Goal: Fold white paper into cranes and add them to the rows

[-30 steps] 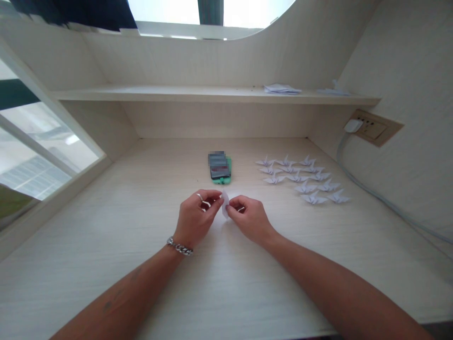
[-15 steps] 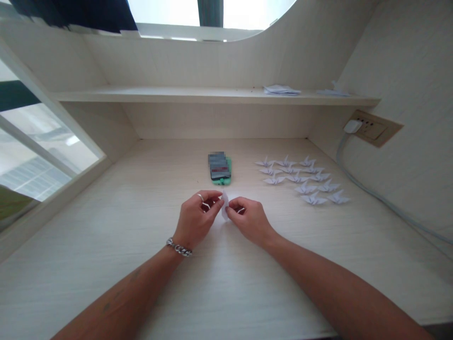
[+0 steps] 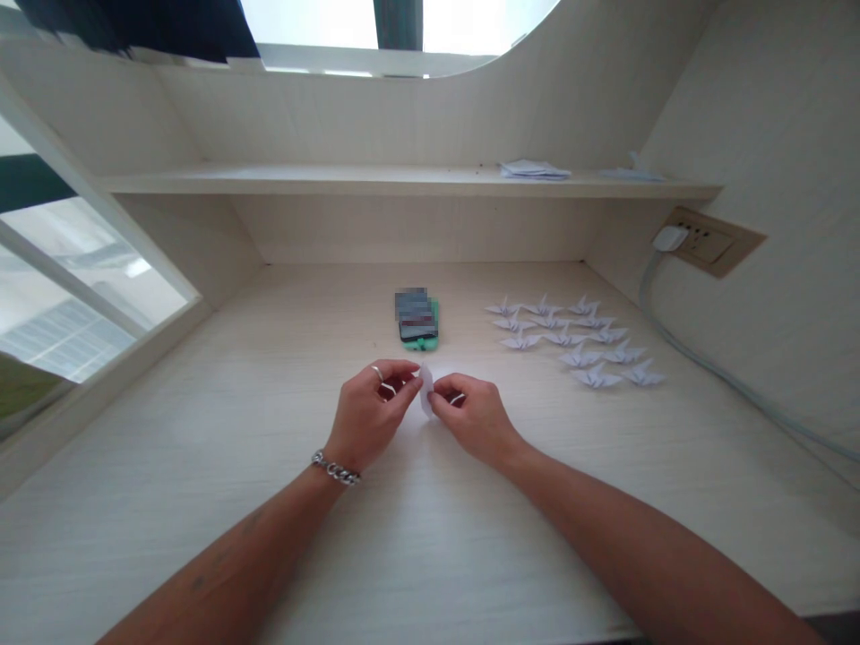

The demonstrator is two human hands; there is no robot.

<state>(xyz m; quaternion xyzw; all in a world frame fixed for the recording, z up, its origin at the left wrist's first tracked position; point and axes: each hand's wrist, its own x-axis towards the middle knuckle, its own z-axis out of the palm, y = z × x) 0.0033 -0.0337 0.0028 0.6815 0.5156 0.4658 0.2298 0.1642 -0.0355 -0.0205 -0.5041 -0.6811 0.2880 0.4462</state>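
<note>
Both my hands meet at the middle of a pale wooden desk (image 3: 202,502), pinching a small folded piece of white paper (image 3: 425,394) between them. My left hand (image 3: 374,414), with a ring and a chain bracelet at the wrist, grips the paper's left edge with thumb and fingers closed. My right hand (image 3: 471,417) pinches its right edge. The paper stands upright just above the desk top. A phone (image 3: 417,320) in a green case lies flat a short way beyond the hands.
Several folded white paper cranes (image 3: 578,340) sit in rows at the right of the desk. A shelf (image 3: 336,181) above holds loose paper sheets (image 3: 534,169). A wall socket (image 3: 705,242) with a plug and cable (image 3: 712,372) is on the right wall.
</note>
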